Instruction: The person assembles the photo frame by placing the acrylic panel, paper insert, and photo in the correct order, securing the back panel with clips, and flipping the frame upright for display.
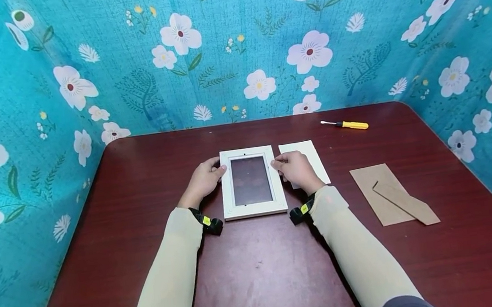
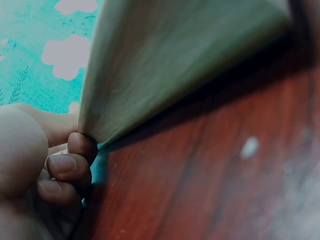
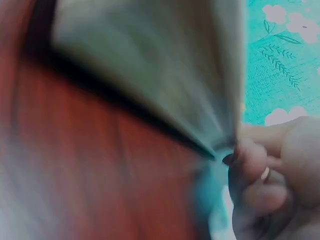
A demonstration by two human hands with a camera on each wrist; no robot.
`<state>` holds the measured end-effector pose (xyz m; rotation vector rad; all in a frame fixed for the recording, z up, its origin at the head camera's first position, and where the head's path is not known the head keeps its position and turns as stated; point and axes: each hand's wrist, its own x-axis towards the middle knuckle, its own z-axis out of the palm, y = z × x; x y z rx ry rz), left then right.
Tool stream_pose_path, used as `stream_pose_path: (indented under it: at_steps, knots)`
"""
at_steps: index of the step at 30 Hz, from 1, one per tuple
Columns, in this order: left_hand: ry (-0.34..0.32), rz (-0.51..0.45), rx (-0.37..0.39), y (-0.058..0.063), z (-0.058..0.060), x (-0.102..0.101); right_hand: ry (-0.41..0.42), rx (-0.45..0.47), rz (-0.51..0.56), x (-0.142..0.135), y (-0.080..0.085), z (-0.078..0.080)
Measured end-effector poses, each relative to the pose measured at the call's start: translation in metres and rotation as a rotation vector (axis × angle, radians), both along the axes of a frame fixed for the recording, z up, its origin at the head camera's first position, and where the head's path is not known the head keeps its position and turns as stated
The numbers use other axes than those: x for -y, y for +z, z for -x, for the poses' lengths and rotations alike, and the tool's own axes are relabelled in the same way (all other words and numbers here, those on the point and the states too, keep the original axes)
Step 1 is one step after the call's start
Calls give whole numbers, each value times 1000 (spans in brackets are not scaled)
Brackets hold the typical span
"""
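In the head view, a white picture frame [image 1: 256, 208] is held between both hands near the middle of the table. Its rectangular centre is dark. My left hand [image 1: 204, 180] grips the left edge, thumb on top and fingers curled beneath. Opposite it, my right hand [image 1: 297, 169] pinches the right edge. Both wrist views show the frame's side, blurred, lifted off the tabletop at its near end; the left fingers [image 2: 67, 165] and the right fingers [image 3: 255, 165] curl at its edge. A white sheet [image 1: 315, 157] lies partly behind the right hand.
On the right of the dark red table [image 1: 136, 162] lies a brown backing board [image 1: 369, 179] with a stand leg [image 1: 414, 207] angled across it. A yellow-handled screwdriver [image 1: 354, 125] rests at the back right. Blue flowered cloth [image 1: 233, 47] hangs behind and along the sides.
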<state>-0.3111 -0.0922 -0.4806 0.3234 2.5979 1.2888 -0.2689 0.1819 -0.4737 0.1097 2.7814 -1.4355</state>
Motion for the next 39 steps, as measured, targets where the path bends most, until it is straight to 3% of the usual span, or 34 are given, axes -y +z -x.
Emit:
stream_pose_path:
  at_steps: [5,9,22,26,39]
  knots:
    - [13,-2,-2,-2,1,1,-26,-85,-43,-3,17,-4]
    - [21,-7,-6,-4,2,3,-42,-91,-54,-6,24,-6]
    - [18,-11,-6,-5,3,6,-162,-170,-124,-30,21,-3]
    - [18,-11,-5,-4,2,5,-177,-158,-137,-40,21,0]
    - [13,-15,-17,0,1,2,-285,30,-246,-61,27,7]
